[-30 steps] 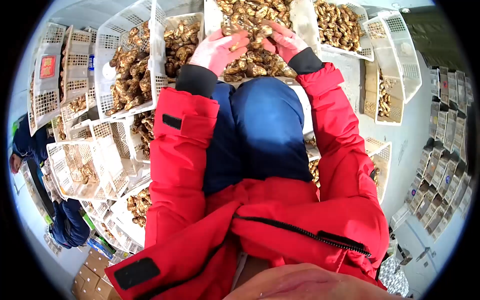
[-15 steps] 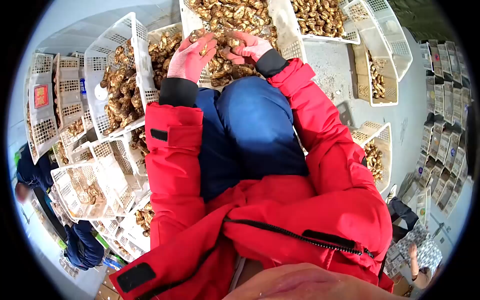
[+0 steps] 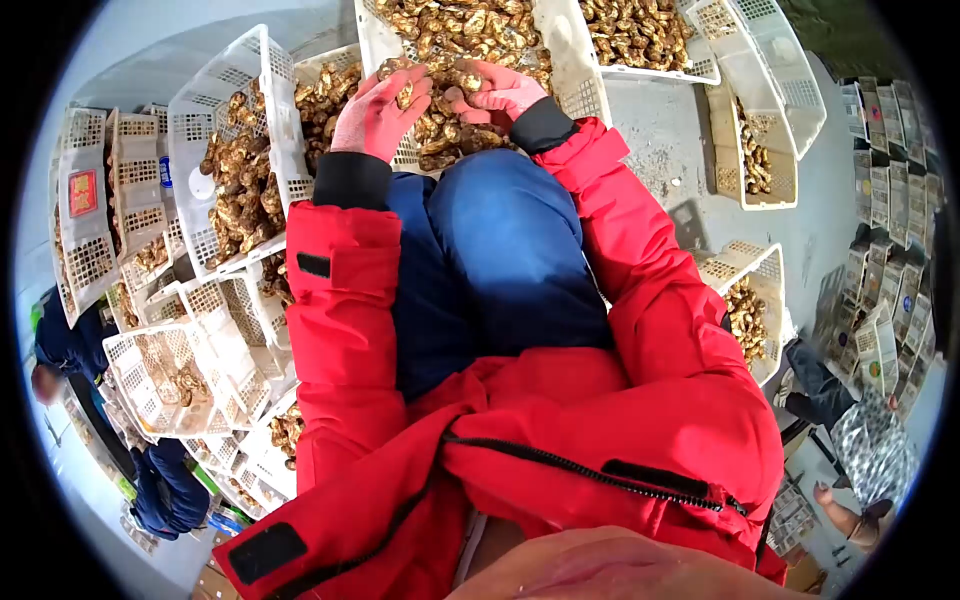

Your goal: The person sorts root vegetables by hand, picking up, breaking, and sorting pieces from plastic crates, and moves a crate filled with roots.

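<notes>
Both hands wear pink gloves over a white crate point(image 3: 577, 65) of brown, knobbly mushroom-like pieces point(image 3: 475, 28), just beyond the knees. My left hand point(image 3: 375, 115) is at the crate's near left side, its fingers curled round a brown piece point(image 3: 394, 72). On the right, my right hand point(image 3: 503, 92) has its fingers bent round another piece point(image 3: 466, 76). The two hands are a short way apart, with more pieces lying between and below them.
Left stands a tall white crate point(image 3: 190, 118) of similar pieces, with more crates behind. On the right are a tilted crate point(image 3: 785, 85) and a smaller one point(image 3: 768, 262). Co-workers point(image 3: 168, 490) appear at lower left and a person point(image 3: 870, 450) at lower right.
Since a second ago, the view has shifted, so the hands and crates appear further left. The hands have moved slightly apart. A person has come into view at lower right.
</notes>
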Action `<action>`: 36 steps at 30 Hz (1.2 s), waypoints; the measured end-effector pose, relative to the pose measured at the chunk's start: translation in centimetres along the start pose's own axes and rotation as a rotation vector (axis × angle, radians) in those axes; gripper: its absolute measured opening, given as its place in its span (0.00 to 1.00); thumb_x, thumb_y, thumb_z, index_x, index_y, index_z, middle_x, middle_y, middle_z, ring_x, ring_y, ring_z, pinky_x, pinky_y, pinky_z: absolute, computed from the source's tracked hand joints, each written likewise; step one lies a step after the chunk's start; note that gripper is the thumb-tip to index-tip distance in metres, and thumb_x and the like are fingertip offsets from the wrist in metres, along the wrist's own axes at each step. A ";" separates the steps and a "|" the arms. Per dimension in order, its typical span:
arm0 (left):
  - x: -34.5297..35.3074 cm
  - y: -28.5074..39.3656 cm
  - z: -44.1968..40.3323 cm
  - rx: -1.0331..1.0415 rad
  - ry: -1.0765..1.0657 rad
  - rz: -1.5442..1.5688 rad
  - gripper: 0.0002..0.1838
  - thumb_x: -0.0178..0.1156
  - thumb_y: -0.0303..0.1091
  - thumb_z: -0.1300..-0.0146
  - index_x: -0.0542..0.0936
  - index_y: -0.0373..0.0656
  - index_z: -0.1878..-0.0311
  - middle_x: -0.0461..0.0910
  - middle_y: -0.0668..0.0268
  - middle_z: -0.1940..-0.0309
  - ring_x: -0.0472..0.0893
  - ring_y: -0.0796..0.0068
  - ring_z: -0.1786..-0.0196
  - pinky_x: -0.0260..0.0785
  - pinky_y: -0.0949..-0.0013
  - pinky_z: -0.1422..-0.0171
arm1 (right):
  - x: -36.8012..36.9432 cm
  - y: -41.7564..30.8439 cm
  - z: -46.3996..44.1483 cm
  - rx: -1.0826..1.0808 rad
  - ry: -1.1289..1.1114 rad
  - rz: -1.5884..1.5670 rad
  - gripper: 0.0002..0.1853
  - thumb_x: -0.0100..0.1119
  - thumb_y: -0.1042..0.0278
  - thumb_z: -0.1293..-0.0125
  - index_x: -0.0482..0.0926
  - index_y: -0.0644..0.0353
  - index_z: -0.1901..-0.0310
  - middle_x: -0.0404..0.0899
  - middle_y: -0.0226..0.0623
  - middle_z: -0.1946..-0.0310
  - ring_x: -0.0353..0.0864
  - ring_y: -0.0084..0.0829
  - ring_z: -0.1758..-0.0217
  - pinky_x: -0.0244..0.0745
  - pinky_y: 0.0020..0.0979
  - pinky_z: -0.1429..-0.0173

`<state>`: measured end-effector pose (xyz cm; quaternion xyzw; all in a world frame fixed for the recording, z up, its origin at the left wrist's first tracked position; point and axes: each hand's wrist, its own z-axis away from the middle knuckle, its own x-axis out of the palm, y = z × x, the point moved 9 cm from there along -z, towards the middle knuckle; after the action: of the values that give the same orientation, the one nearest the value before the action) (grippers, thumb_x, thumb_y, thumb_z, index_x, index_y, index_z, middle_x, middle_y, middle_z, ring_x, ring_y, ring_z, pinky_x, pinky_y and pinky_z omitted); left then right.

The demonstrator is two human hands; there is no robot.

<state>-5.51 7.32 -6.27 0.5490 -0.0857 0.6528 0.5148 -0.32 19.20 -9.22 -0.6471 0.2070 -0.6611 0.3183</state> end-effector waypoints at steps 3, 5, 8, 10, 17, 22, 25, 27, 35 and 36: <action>0.6 0.3 0.3 0.028 -0.069 -0.031 0.18 0.43 0.25 0.40 0.59 0.33 0.46 0.59 0.53 0.41 0.58 0.60 0.38 0.47 0.62 0.34 | -0.3 -0.1 0.0 -0.011 -0.007 -0.035 0.33 0.53 0.78 0.46 0.53 0.64 0.38 0.74 0.32 0.70 0.77 0.33 0.58 0.73 0.31 0.53; 0.7 0.5 0.6 0.066 -0.025 -0.114 0.19 0.47 0.25 0.41 0.60 0.32 0.47 0.60 0.49 0.43 0.60 0.55 0.39 0.51 0.58 0.35 | -0.3 -0.3 -0.1 -0.059 -0.020 -0.039 0.33 0.53 0.79 0.46 0.53 0.62 0.38 0.73 0.32 0.70 0.76 0.33 0.56 0.71 0.30 0.50; 0.1 0.1 0.0 0.051 0.079 -0.118 0.16 0.49 0.27 0.41 0.64 0.32 0.50 0.61 0.47 0.44 0.61 0.53 0.40 0.54 0.57 0.38 | -0.3 -0.3 -0.2 -0.092 0.050 0.000 0.33 0.55 0.78 0.45 0.53 0.62 0.38 0.72 0.30 0.72 0.76 0.32 0.57 0.70 0.30 0.50; -0.4 -0.1 -0.1 0.033 0.063 -0.019 0.15 0.48 0.27 0.40 0.64 0.32 0.50 0.61 0.47 0.44 0.61 0.53 0.41 0.55 0.57 0.38 | 0.3 -1.1 0.0 -0.092 0.084 0.124 0.34 0.58 0.74 0.46 0.54 0.63 0.39 0.71 0.29 0.75 0.77 0.31 0.61 0.70 0.27 0.53; 0.1 0.0 0.1 0.044 0.050 -0.207 0.18 0.50 0.31 0.39 0.63 0.34 0.48 0.65 0.51 0.46 0.66 0.58 0.45 0.56 0.60 0.39 | 1.5 -3.0 -0.2 -0.085 0.134 0.630 0.30 0.54 0.78 0.49 0.61 0.59 0.41 0.72 0.30 0.72 0.77 0.26 0.65 0.69 0.24 0.60; 0.0 -0.2 0.2 0.066 0.099 -0.351 0.21 0.53 0.31 0.42 0.62 0.40 0.45 0.69 0.59 0.50 0.70 0.65 0.50 0.62 0.62 0.44 | 5.6 -4.4 -1.0 -0.368 0.124 1.227 0.30 0.53 0.79 0.51 0.62 0.60 0.43 0.70 0.41 0.51 0.69 0.32 0.46 0.63 0.27 0.45; 0.4 0.8 0.6 0.145 0.100 -0.400 0.22 0.55 0.31 0.43 0.64 0.42 0.45 0.69 0.61 0.52 0.71 0.66 0.54 0.63 0.64 0.46 | 7.9 -4.9 -0.8 -0.333 0.072 1.269 0.30 0.55 0.77 0.51 0.61 0.61 0.42 0.66 0.42 0.47 0.67 0.32 0.45 0.62 0.26 0.43; 0.5 0.8 0.6 0.150 0.086 -0.358 0.22 0.54 0.30 0.43 0.64 0.42 0.45 0.68 0.61 0.51 0.70 0.65 0.52 0.63 0.64 0.46 | 7.5 -5.1 -0.8 -0.260 0.104 1.085 0.30 0.55 0.76 0.51 0.61 0.62 0.43 0.67 0.41 0.47 0.68 0.30 0.47 0.64 0.25 0.45; 0.5 0.3 0.6 0.088 0.079 -0.291 0.18 0.54 0.30 0.43 0.65 0.39 0.50 0.69 0.61 0.55 0.70 0.63 0.51 0.63 0.61 0.45 | 5.6 -5.2 -0.4 -0.304 0.230 0.969 0.23 0.50 0.77 0.51 0.68 0.62 0.49 0.72 0.40 0.54 0.73 0.29 0.55 0.69 0.25 0.53; 0.3 0.2 0.3 0.073 0.107 -0.329 0.23 0.55 0.28 0.44 0.61 0.41 0.45 0.69 0.57 0.53 0.71 0.60 0.53 0.63 0.58 0.46 | 5.4 -5.6 -0.2 -0.268 0.280 1.119 0.22 0.49 0.77 0.51 0.70 0.63 0.50 0.74 0.40 0.57 0.74 0.29 0.56 0.68 0.25 0.53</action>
<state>-5.50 7.19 -5.86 0.5384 0.0563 0.5907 0.5983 -1.13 19.42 -1.48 -0.3809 0.6385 -0.4400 0.5037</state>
